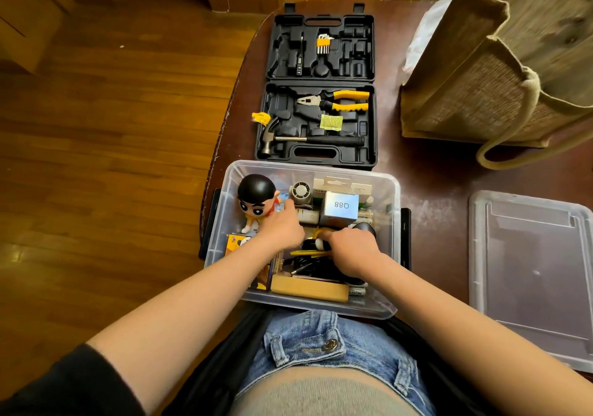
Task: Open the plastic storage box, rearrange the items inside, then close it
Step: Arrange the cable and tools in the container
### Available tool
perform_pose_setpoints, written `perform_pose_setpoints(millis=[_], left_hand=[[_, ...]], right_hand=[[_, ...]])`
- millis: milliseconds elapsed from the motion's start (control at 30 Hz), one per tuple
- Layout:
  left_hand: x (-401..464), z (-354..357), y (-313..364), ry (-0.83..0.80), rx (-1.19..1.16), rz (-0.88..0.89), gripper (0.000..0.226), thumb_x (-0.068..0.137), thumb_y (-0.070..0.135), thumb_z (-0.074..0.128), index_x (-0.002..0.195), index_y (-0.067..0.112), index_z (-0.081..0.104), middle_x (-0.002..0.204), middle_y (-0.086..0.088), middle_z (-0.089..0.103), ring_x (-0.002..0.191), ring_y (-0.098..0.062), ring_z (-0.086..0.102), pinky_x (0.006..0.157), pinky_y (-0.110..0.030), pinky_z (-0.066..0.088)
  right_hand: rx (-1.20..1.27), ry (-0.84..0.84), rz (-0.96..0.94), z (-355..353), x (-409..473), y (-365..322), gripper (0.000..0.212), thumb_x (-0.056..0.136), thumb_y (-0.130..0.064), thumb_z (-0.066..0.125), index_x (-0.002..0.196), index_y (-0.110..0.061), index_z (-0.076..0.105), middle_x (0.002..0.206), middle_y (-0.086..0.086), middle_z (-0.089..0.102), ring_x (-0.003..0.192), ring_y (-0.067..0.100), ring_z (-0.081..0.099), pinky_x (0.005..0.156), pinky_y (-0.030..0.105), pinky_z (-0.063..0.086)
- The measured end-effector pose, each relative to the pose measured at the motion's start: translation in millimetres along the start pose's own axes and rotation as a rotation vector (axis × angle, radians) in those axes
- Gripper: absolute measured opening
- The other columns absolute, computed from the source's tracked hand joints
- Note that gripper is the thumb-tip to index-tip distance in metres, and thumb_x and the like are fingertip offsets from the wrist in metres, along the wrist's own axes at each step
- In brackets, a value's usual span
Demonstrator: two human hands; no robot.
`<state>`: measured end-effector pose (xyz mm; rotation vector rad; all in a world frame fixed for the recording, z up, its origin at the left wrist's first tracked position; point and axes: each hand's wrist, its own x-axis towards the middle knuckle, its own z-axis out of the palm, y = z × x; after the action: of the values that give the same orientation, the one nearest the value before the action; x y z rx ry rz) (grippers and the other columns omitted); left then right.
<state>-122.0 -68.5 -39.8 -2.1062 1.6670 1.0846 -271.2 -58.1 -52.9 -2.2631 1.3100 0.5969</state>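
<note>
Tabletop (433, 172) of dark brown wood carries everything, with plank flooring to its left. Largest on it is a jute tote bag (500, 72) standing at the far right, then an open black tool case (321, 85) at the far middle, holding yellow-handled pliers (340, 99), a claw hammer (308, 140) and a set of hex keys (323, 43). Just in front of the case sits the clear plastic storage box (393, 191), uncovered, at the near edge of the table against the person's lap. Its clear lid (529, 274) lies flat on the table to the right, apart from the box.

Inside the box, a wooden tray (309, 289) lies along the near wall, a white carton marked Q88 (341, 205) stands near the far wall, a small round fan (301, 192) sits beside it, and a cartoon boy figurine (256, 200) stands in the far left corner.

Both hands are down in the box. The left hand (282, 226) reaches just beside the figurine, its fingers extended toward the fan; whether it holds anything cannot be told. The right hand (351, 249) is curled over dark items in the middle, and what it grips cannot be made out.
</note>
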Motion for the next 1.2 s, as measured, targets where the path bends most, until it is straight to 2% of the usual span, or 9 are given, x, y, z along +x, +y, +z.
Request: perform_pose_setpoints(millis=[67, 267, 467, 600, 733, 867, 967, 1100, 1200], left_hand=[[-4.8, 0.4, -5.5, -0.026, 0.023, 0.032, 0.051, 0.095, 0.025, 0.045, 0.139, 0.011, 0.024, 0.104, -0.015, 0.057, 0.091, -0.03, 0.057, 0.066, -0.034, 0.041], [-3.7, 7.6, -3.9, -0.097, 0.179, 0.112, 0.032, 0.097, 0.023, 0.04, 0.12, 0.007, 0.055, 0.119, -0.013, 0.059, 0.104, -0.029, 0.057, 0.082, -0.036, 0.048], [10.7, 7.7, 8.0, -0.169, 0.146, 0.128, 0.027, 0.096, 0.013, 0.04, 0.118, 0.004, 0.053, 0.119, -0.015, 0.058, 0.108, -0.029, 0.054, 0.093, -0.039, 0.039], [11.7, 11.6, 6.4, -0.127, 0.123, 0.121, 0.028, 0.094, 0.012, 0.041, 0.119, 0.005, 0.053, 0.118, -0.014, 0.058, 0.105, -0.027, 0.054, 0.082, -0.032, 0.036], [8.9, 13.1, 3.4, -0.1, 0.154, 0.173, 0.033, 0.094, 0.015, 0.045, 0.125, 0.007, 0.051, 0.125, -0.013, 0.053, 0.113, -0.029, 0.052, 0.087, -0.036, 0.043], [3.7, 7.6, 7.2, -0.279, 0.144, 0.279, 0.04, 0.092, 0.012, 0.049, 0.131, 0.014, 0.051, 0.126, -0.008, 0.056, 0.114, -0.026, 0.054, 0.091, -0.034, 0.047], [-2.8, 6.9, 11.6, -0.361, 0.189, 0.372, 0.048, 0.088, 0.009, 0.053, 0.135, 0.019, 0.05, 0.13, -0.006, 0.055, 0.117, -0.024, 0.053, 0.089, -0.03, 0.045], [-5.4, 8.7, 11.1, -0.294, 0.227, 0.409, 0.048, 0.087, 0.009, 0.058, 0.133, 0.022, 0.052, 0.13, -0.004, 0.056, 0.115, -0.023, 0.053, 0.087, -0.029, 0.044], [-7.6, 7.4, 4.9, -0.208, 0.318, 0.421, 0.042, 0.089, 0.022, 0.062, 0.13, 0.022, 0.053, 0.127, -0.003, 0.058, 0.117, -0.024, 0.053, 0.087, -0.033, 0.044]], right_hand=[[0.006, -0.004, -0.001, -0.5, -0.5, 0.1, 0.043, 0.092, -0.009, 0.043, 0.133, -0.024, 0.045, 0.113, 0.008, 0.063, 0.103, 0.029, 0.059, 0.073, 0.034, 0.044], [0.027, -0.014, 0.001, -1.6, -3.4, -0.9, 0.044, 0.092, -0.01, 0.043, 0.134, -0.025, 0.044, 0.111, 0.008, 0.064, 0.1, 0.029, 0.061, 0.067, 0.032, 0.042], [0.023, -0.07, 0.01, -6.2, -2.9, -0.8, 0.045, 0.091, -0.009, 0.043, 0.133, -0.024, 0.044, 0.113, 0.007, 0.063, 0.102, 0.029, 0.06, 0.071, 0.034, 0.044], [0.029, -0.103, -0.001, -9.8, -1.7, -0.1, 0.05, 0.091, -0.009, 0.044, 0.138, -0.028, 0.041, 0.116, 0.007, 0.062, 0.105, 0.029, 0.059, 0.074, 0.035, 0.045], [0.136, -0.188, -0.008, -14.9, -0.1, 8.2, 0.048, 0.092, -0.014, 0.046, 0.135, -0.033, 0.044, 0.119, 0.005, 0.061, 0.105, 0.028, 0.057, 0.07, 0.032, 0.044], [0.31, -0.214, -0.019, -24.3, -12.0, 20.4, 0.044, 0.093, -0.02, 0.052, 0.135, -0.032, 0.047, 0.125, 0.005, 0.059, 0.113, 0.027, 0.053, 0.086, 0.035, 0.047], [0.401, -0.182, -0.026, -28.5, -22.4, 20.6, 0.037, 0.092, -0.022, 0.057, 0.127, -0.03, 0.055, 0.116, 0.002, 0.064, 0.096, 0.02, 0.061, 0.084, 0.034, 0.051], [0.363, -0.177, -0.038, -34.4, -32.1, 18.9, 0.035, 0.092, -0.023, 0.056, 0.126, -0.031, 0.057, 0.112, 0.001, 0.066, 0.099, 0.02, 0.061, 0.082, 0.03, 0.048], [0.306, -0.064, 0.033, -40.0, -39.1, 24.5, 0.027, 0.094, -0.019, 0.05, 0.116, -0.021, 0.065, 0.114, 0.005, 0.065, 0.099, 0.023, 0.06, 0.082, 0.031, 0.049]])
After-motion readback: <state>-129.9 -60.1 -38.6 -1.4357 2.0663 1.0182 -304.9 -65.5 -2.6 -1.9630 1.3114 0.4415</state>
